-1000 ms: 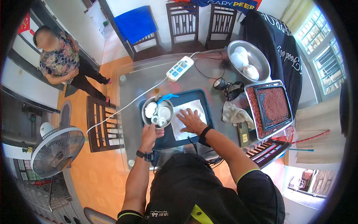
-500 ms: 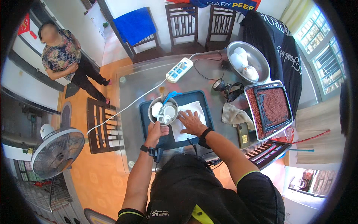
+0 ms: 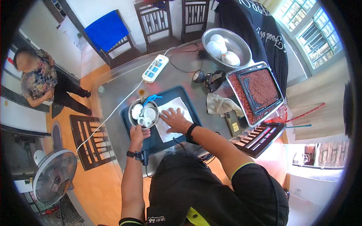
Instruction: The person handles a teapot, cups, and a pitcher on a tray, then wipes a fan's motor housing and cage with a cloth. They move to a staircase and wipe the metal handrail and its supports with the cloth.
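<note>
A metal bowl (image 3: 130, 119) stands on the left part of a dark blue tray (image 3: 184, 98). Inside it are several white round pieces (image 3: 150, 113), some ring-shaped. A brush (image 3: 141, 92) and a bright blue strip (image 3: 151, 98) stick out over its far rim. My left hand (image 3: 138, 137) touches the bowl's near side, thumb up and fingers stretched to the right along the wall. Flat on a white sheet (image 3: 171, 135), paper or cloth, rests my right hand (image 3: 175, 121), fingers spread and nothing visible in them.
Farther right are a headlamp (image 3: 203, 78), a beige cloth (image 3: 220, 104), a phone (image 3: 232, 124), trays of reddish-brown granules (image 3: 264, 86) and a basin (image 3: 247, 52) with white rounded objects. A power strip (image 3: 155, 68) trails its cord leftward. A fan (image 3: 54, 177) and another person (image 3: 39, 79) are left.
My view has shifted and turned, so the table and its things appear farther left. Both hands keep about the same places at the bowl and on the white sheet.
</note>
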The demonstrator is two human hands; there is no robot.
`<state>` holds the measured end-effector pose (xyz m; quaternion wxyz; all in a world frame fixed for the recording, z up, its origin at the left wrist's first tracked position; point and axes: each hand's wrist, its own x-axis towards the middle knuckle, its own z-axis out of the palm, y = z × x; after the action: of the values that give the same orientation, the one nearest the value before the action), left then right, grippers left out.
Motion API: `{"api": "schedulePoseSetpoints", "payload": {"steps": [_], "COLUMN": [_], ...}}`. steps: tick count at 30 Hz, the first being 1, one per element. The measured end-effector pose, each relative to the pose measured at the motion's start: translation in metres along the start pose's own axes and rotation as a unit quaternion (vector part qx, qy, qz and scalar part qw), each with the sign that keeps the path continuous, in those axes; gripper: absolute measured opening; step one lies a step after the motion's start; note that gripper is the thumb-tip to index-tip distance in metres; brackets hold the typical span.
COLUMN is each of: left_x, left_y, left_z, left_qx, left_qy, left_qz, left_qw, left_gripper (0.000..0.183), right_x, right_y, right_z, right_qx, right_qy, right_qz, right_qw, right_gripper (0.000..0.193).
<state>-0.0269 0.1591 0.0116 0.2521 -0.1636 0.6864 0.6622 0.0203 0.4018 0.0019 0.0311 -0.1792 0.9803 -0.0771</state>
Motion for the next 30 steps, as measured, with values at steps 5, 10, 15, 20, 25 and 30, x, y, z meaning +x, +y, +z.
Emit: {"api": "schedulePoseSetpoints", "payload": {"steps": [5, 10, 15, 20, 25, 30], "left_x": [-0.012, -0.038, -0.064, -0.069, -0.070, -0.076], "left_y": [0.005, -0.013, -0.027, -0.028, -0.030, -0.028], "left_z": [0.011, 0.005, 0.019, 0.037, 0.032, 0.023], "left_qx": [0.004, -0.016, 0.399, 0.485, 0.576, 0.595], "left_qy": [0.005, 0.047, -0.019, -0.100, -0.173, -0.163], "left_qz": [-0.018, -0.007, 0.227, 0.421, 0.354, 0.355], "left_qw": [1.000, 0.999, 0.888, 0.760, 0.717, 0.702], "left_gripper": [0.047, 0.049, 0.028, 0.035, 0.034, 0.033], "right_x": [-0.005, -0.005, -0.006, -0.008, -0.021, -0.025], "right_y": [0.004, 0.003, 0.015, 0.051, 0.073, 0.064], "right_z": [-0.002, -0.007, -0.016, -0.021, -0.012, -0.017], "right_qx": [0.004, 0.001, 0.046, 0.032, 0.036, 0.025], "right_qy": [-0.015, -0.023, 0.028, 0.073, 0.046, 0.052], "right_qz": [0.011, 0.001, 0.019, 0.025, 0.040, 0.040], "right_qw": [1.000, 1.000, 0.998, 0.997, 0.997, 0.998], "right_gripper": [0.091, 0.088, 0.082, 0.075, 0.073, 0.072]}}
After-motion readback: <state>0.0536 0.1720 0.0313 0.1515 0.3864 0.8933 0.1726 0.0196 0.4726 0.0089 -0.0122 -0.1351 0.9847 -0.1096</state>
